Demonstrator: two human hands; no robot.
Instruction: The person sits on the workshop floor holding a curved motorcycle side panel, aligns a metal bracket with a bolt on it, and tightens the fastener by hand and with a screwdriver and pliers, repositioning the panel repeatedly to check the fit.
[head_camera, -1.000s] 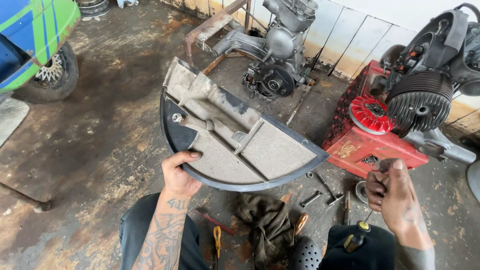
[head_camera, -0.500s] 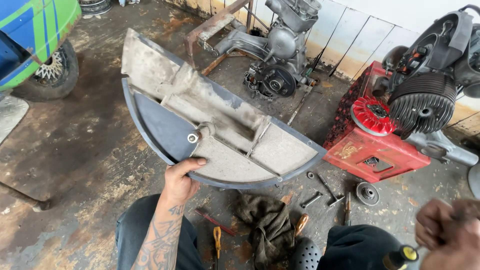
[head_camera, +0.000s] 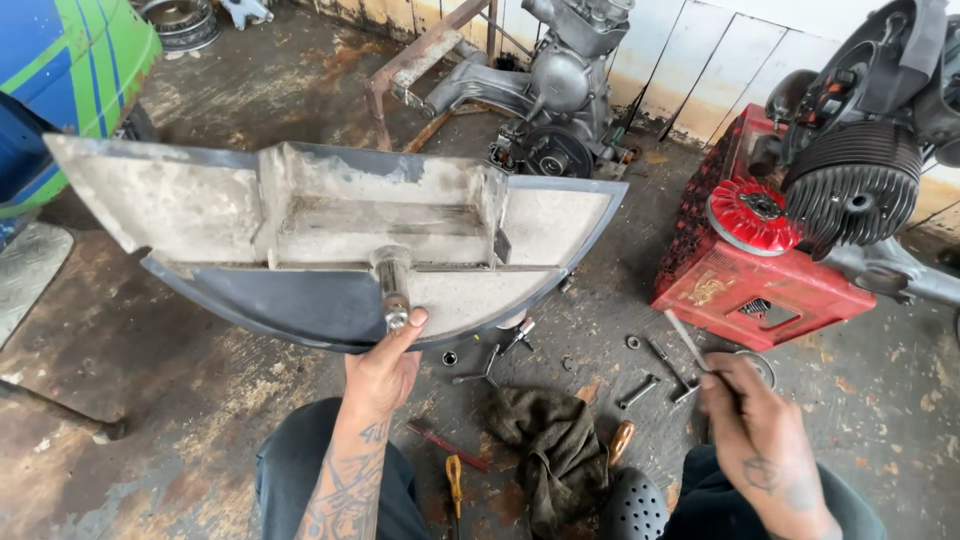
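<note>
we held the stiff, heavy-looking metal panel (head_camera: 330, 250) by its lower rim, left hand (head_camera: 385, 365) gripping; right of it, our right hand (head_camera: 745, 425) pinched a thin rod (head_camera: 688, 340).

Left hand (head_camera: 380, 370) grips curved grey metal panel (head_camera: 330, 240) by its lower rim, thumb on a short metal stud (head_camera: 393, 290). Right hand (head_camera: 760, 440) holds thin rod tool (head_camera: 688, 340). Dark rag (head_camera: 550, 450), bolts (head_camera: 640, 390) on floor (head_camera: 150, 400); red crate (head_camera: 750, 280) carrying finned engine (head_camera: 850, 190).
</note>
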